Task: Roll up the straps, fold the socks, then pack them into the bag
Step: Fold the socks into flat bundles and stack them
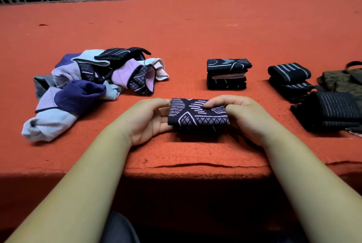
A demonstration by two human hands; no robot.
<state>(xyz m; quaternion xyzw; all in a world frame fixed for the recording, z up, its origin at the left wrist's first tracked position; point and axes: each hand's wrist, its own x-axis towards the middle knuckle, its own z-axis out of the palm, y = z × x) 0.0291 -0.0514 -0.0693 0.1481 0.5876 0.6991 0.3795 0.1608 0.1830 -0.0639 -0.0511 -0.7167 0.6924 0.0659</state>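
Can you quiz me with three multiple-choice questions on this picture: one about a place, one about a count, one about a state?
1. Where is the heap of unfolded socks?
A. Left of the hands
B. On the bag
C. Behind the striped rolls

2. How many folded socks make up the stack beyond the hands?
A. One
B. Three
C. Six

3. What state is the patterned sock in?
A. Lying loose and flat
B. Folded, held between the left hand and right hand
C. Packed away

Answers: 1 A, the heap lies at left; 2 B, three layers show; 3 B, both hands grip its ends.
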